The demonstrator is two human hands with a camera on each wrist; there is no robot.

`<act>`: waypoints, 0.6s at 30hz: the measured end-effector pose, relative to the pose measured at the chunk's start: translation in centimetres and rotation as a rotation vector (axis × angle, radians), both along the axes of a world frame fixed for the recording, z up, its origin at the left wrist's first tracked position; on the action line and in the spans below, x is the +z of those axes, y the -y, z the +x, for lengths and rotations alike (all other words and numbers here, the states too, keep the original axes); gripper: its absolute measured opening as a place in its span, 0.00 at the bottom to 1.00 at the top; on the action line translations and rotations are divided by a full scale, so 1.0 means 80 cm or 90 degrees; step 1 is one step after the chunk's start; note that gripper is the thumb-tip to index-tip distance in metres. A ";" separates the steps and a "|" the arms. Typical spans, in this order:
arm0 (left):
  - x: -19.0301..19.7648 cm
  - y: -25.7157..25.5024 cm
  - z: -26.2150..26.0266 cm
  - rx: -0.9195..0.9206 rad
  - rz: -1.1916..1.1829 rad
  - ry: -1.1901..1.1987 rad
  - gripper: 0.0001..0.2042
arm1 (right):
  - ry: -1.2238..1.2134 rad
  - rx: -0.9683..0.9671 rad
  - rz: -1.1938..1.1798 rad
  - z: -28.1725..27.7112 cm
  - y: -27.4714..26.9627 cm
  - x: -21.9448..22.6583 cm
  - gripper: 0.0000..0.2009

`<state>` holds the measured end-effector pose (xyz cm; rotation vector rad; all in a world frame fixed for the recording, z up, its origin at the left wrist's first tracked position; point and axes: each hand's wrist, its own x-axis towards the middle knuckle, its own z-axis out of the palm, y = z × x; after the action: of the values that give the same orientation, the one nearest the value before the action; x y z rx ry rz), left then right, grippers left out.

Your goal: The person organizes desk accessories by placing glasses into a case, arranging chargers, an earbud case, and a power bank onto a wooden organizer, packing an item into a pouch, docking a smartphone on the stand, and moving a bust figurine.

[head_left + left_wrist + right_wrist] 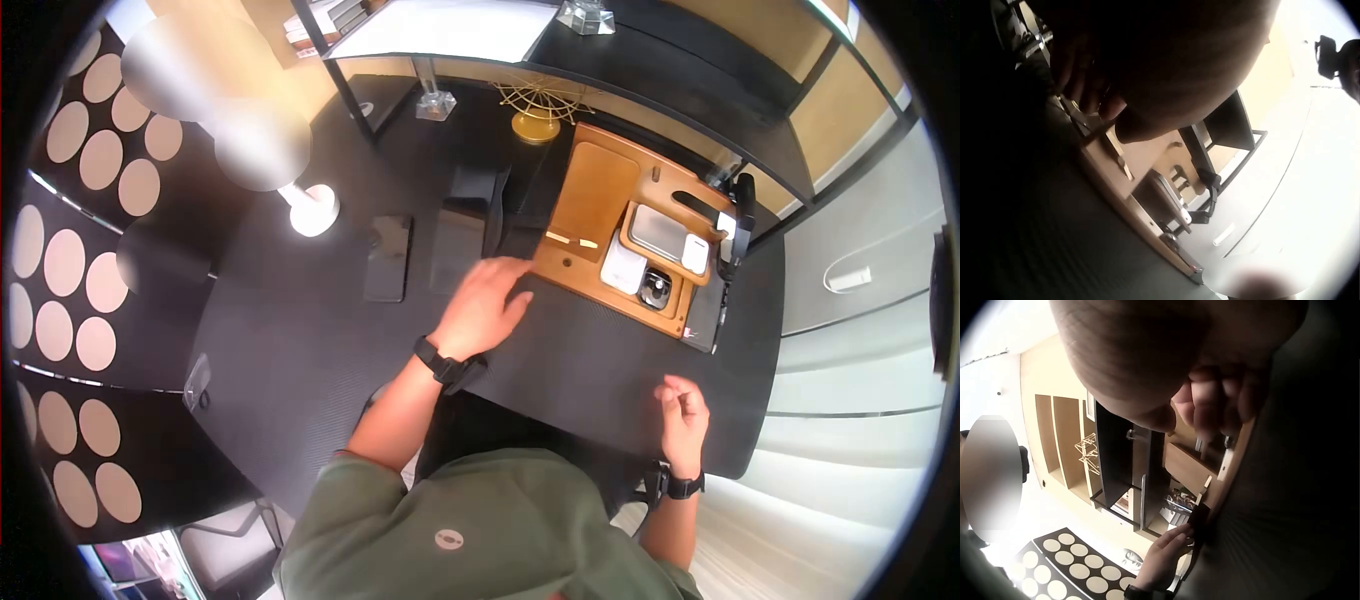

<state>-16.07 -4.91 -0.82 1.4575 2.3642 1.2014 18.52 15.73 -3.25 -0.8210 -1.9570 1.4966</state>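
The left hand (pixel 485 305), fingers loosely extended and gripping nothing visible, was at the near left corner of the wooden tray (pixel 600 175); contact could not be confirmed. The right hand (pixel 685 425), loosely curled, empty, hung by the near right corner of the table (pixel 300 330). The tray lay toward the table's right edge. Hazard: low left fingers could have dislodged the pale sticks (pixel 588 243).

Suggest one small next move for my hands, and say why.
I'd probably ease the left hand slightly rightward, toward the pale stick on the wooden tray. Its fingertips are already by the tray's near left corner, close to the stick, while the right hand, loosely curled and empty, is farther away.
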 end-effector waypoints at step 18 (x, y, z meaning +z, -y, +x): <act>-0.009 0.020 -0.056 0.345 -0.281 -0.112 0.47 | 0.101 0.032 0.069 -0.011 0.013 -0.025 0.08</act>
<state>-20.56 -6.51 -1.56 0.8390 3.0061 0.5594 17.67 14.69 -5.28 -0.8726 -2.1675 1.3769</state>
